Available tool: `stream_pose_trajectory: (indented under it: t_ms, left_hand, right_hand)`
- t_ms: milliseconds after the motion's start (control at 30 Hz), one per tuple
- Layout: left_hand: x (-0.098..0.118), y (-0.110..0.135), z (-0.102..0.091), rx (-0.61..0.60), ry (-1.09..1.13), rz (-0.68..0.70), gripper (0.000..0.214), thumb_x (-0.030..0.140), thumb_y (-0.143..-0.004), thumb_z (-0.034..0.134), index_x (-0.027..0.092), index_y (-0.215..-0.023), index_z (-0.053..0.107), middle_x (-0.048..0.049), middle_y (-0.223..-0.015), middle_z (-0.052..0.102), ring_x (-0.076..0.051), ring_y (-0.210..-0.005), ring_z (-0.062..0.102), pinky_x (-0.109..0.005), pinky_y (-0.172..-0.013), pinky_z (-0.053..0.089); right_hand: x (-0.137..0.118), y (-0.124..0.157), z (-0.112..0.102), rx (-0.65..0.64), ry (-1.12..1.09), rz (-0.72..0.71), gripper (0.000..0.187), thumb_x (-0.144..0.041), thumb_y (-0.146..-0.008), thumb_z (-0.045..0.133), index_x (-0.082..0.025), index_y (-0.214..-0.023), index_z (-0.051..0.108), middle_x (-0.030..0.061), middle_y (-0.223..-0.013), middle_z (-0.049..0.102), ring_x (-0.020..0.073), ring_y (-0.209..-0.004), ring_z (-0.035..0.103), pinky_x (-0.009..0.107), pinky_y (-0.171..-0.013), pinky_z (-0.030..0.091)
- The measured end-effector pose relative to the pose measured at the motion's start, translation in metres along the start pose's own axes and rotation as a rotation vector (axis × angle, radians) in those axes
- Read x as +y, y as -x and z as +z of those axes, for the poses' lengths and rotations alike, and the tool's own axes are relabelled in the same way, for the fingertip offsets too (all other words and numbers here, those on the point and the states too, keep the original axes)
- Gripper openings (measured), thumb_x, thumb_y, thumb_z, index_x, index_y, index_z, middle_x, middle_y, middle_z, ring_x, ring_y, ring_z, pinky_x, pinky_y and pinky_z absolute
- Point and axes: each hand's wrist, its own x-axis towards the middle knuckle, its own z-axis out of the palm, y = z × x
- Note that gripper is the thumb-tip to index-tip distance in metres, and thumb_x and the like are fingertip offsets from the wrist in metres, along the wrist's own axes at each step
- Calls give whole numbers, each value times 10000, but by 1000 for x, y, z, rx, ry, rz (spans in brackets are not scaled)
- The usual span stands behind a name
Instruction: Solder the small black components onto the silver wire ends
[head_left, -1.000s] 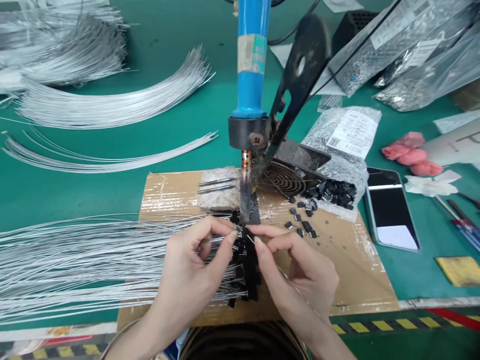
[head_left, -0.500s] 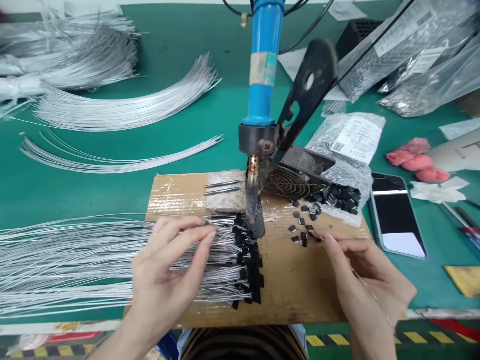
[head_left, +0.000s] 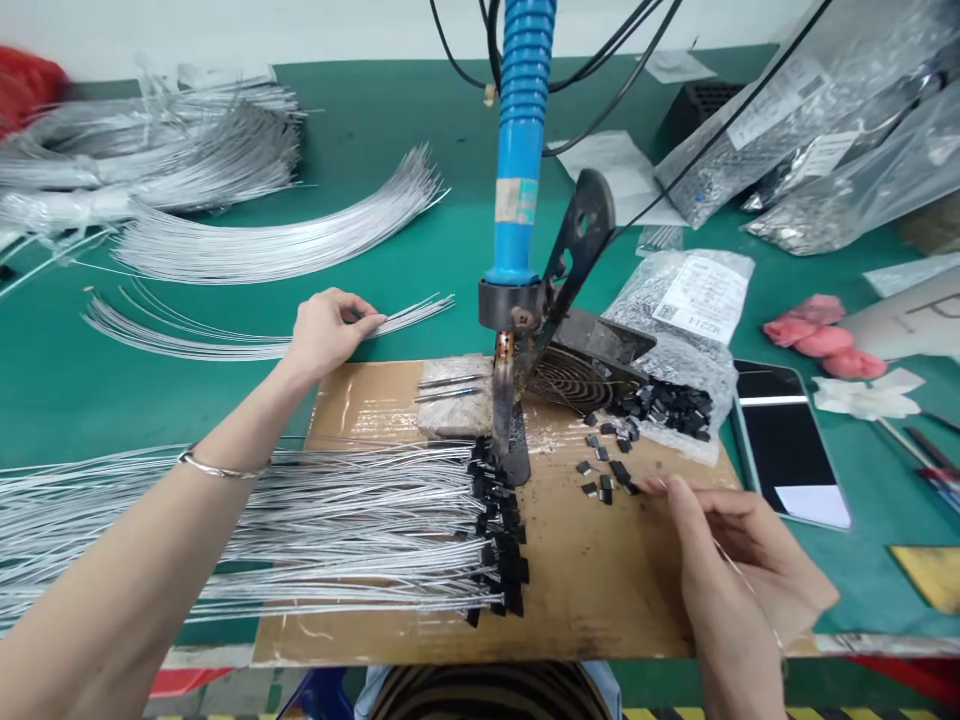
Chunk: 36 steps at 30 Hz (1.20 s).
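Note:
My left hand (head_left: 334,325) reaches across to a small bundle of thin white wires (head_left: 262,350), thumb and forefinger closed on wire near its right end. My right hand (head_left: 739,560) is at the right of the cardboard, its fingertips pinched together beside loose small black pieces (head_left: 604,485). A thin, shiny strip runs through that hand toward the wrist; I cannot make out what it is. Many white wires (head_left: 360,510) lie side by side on the cardboard, with black ends (head_left: 502,530) lined up at the right.
A blue-handled hot-air nozzle (head_left: 517,230) stands in a black bracket above the cardboard (head_left: 600,600). Behind lies a larger wire bundle (head_left: 285,235). A plastic bag (head_left: 682,320) spills black pieces; a phone (head_left: 791,445) lies right of it. Thin metal rods (head_left: 450,385) rest on a pale block.
My left hand has moved from above the black-ended wires up and away to the small wire bundle. My right hand has stayed almost in place by the black pieces. The view has shifted slightly.

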Motion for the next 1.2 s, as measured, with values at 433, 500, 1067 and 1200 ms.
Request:
stream_pose_trajectory:
  t_ms: [433,500,1067,1200]
  left_hand:
    - [26,35,-44,43,232,52,305,344,-1007,575,86,-1098,710,-24,-856,806,-100,-691,654,-217,-687,501]
    - [30,43,-48,56,246,66,234,335,-961,652,120,-1019,728,-37,-829,808,-104,-624,628,-228,-622,486]
    - [22,-2,26,98,44,74,119,285,-894,768,168,-872,784,-60,-916,757,-242,-869,700,-401,-883,533]
    - [20,1,28,92,84,87,123,277,-915,768,162,-876,747,-44,-939,760,-218,-886,707,-407,-900,552]
  right_hand:
    - [-2,-1,0,-22,-38,109,373,-512,-738,937,-199,-711,737,75,-781,803,195,-710,755,286,-743,603]
    - [-3,-1,1,-18,-26,105,367,-486,-735,943,-185,-714,735,71,-780,803,183,-706,755,266,-743,603]
    - [4,-3,3,-44,-14,83,297,-415,-770,924,-189,-727,737,51,-747,801,188,-673,759,279,-713,604]
    - [5,-3,1,-49,-33,109,229,-329,-785,918,-190,-727,746,52,-748,814,171,-677,770,235,-722,599]
